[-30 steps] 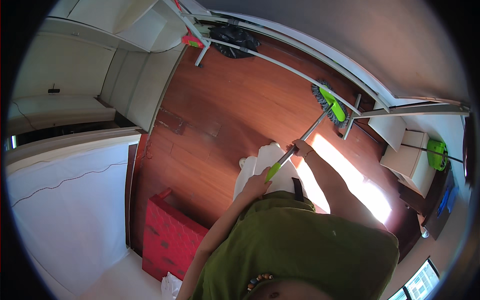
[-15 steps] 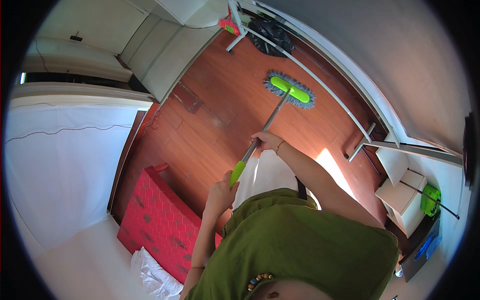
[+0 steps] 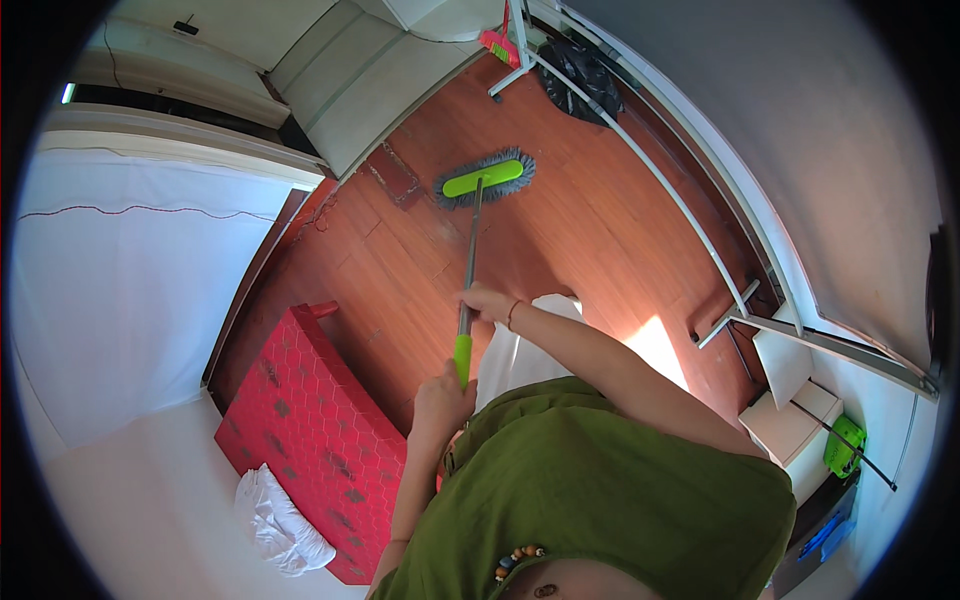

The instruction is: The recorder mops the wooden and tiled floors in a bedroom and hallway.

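Note:
A dust mop (image 3: 472,240) with a grey metal pole, a bright green grip and a green head plate fringed in grey stands out ahead of me. Its fringed head lies flat on the reddish wooden floor (image 3: 590,230). My left hand (image 3: 443,403) wraps round the green grip near the pole's end. Higher up, my right hand (image 3: 488,303) is closed round the metal pole just above the grip. Between pole and floor, my white trousers show below the right hand.
A red patterned bed (image 3: 310,420) with a white pillow (image 3: 280,520) stands at left. Along the right runs a white metal rack frame (image 3: 660,180). A black plastic bag (image 3: 580,85) and a red broom (image 3: 500,48) are at the far end. A cabinet (image 3: 795,425) stands at right.
The mop head has swept left across the floor, and the pole has swung from slanting right to nearly straight ahead. My right hand moved left with it; both hands keep their hold.

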Available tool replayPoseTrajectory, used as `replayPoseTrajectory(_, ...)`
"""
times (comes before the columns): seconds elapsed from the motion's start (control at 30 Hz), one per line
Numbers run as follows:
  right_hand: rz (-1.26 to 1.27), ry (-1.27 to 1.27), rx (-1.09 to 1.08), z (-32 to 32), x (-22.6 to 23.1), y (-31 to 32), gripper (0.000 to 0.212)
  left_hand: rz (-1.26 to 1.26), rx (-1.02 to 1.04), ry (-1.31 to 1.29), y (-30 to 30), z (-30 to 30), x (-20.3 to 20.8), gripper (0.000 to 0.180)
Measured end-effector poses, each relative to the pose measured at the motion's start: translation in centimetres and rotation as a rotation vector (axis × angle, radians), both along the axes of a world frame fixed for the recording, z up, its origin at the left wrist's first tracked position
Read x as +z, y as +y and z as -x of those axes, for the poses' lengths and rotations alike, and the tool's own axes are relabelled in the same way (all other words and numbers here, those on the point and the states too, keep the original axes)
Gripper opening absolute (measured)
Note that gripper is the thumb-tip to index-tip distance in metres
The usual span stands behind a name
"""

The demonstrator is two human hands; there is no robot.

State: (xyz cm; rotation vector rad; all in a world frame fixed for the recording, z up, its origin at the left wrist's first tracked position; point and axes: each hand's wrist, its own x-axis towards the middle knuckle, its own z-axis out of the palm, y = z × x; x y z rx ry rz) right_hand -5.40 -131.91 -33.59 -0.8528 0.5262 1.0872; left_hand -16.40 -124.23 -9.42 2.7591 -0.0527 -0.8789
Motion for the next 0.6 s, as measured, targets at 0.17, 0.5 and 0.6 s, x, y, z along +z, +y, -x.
replayPoseTrajectory(0.17,0.032,0.095,-0.182,5.6,6.1,0.2,0.010,-0.024,-0.057,0.075,-0.2,0.8,8.0,0.040)
replayPoseTrajectory(0.5,0.035,0.053,-0.529,-0.7,2.9,-6.0,0.016,0.116,-0.146,-0.066,-4.7,-3.9,1.0,0.040)
replayPoseTrajectory(0.6,0.081,-0.016,-0.561,-4.1,0.7,-8.4,0.019,0.075,-0.172,-0.114,-6.2,-5.7,-4.5,0.038)
